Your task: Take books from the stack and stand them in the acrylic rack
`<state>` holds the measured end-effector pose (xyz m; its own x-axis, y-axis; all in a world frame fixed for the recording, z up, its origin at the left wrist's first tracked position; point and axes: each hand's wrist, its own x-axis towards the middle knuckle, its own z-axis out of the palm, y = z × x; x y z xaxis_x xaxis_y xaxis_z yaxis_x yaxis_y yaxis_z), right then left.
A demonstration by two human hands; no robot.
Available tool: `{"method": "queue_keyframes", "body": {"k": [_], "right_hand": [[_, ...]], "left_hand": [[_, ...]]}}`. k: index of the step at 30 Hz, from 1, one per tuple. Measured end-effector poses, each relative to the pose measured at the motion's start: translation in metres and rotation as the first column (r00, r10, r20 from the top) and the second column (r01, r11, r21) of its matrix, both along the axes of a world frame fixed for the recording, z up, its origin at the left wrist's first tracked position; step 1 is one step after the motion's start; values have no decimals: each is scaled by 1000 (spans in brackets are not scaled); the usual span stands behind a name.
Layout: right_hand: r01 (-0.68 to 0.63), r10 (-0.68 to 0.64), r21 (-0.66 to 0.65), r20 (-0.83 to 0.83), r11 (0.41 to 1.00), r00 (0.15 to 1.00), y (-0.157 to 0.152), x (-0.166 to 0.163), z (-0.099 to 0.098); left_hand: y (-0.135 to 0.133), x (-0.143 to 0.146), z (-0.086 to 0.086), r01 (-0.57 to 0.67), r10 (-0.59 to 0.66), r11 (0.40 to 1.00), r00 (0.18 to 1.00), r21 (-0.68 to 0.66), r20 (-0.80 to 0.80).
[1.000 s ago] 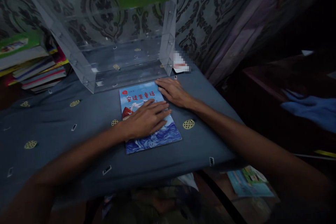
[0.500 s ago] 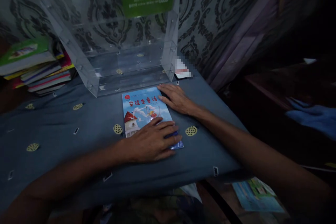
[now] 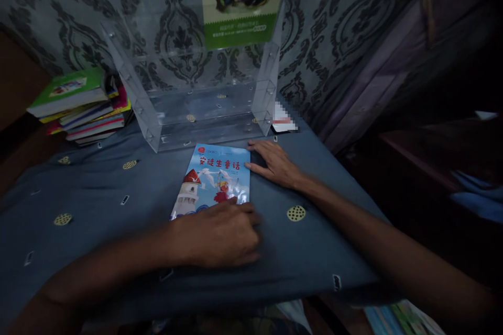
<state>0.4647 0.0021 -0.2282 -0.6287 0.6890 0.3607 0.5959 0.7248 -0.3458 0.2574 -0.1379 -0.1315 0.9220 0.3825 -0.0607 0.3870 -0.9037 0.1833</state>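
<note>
A picture book (image 3: pixel 208 180) with a light-blue cover, red Chinese title and a red-roofed tower lies flat on the patterned cloth. My left hand (image 3: pixel 222 233) covers its lower right part. The thumb side rests over the cover, and the other fingers bend downward, blurred, so their grip is unclear. At the upper right edge of the book is my right hand (image 3: pixel 277 162), fingers stretched out and apart, thumb and fingertips at the edge. Behind the book stands a clear acrylic rack (image 3: pixel 212 128), holding a green and cream book (image 3: pixel 239 5) upright on a higher tier.
On the left sits a stack of books (image 3: pixel 90 107), a green one on top. A white pixelated item (image 3: pixel 283 118) lies right of the rack. Blue-grey cloth (image 3: pixel 129 241) covers the table. More printed covers (image 3: pixel 401 319) show below its front edge.
The book has turned, its lower end swinging left. My left hand has slid toward the book's bottom edge, its fingers now bent. My right hand stays by the upper right edge. The view has shifted.
</note>
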Motion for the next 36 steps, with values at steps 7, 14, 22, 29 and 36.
{"method": "queue_keyframes", "body": {"k": [7, 14, 22, 29, 36], "right_hand": [[-4, 4, 5, 3, 1000, 1000, -2, -1, 2], [4, -4, 8, 4, 1000, 1000, -4, 0, 2], [13, -13, 9, 24, 1000, 1000, -7, 0, 2], [-9, 9, 28, 5, 1000, 1000, -11, 0, 4], [-64, 61, -18, -131, 998, 990, -13, -4, 7]], "left_hand": [[0, -1, -11, -81, 84, 995, 996, 57, -35], [31, -37, -49, -367, 342, 924, 918, 109, 200], [72, -84, -71, -639, 580, 758, 752, 130, 312], [62, -73, -71, -641, 586, 746, 760, 181, 280], [45, -34, -59, -604, 580, 766, 797, 218, 167]]}}
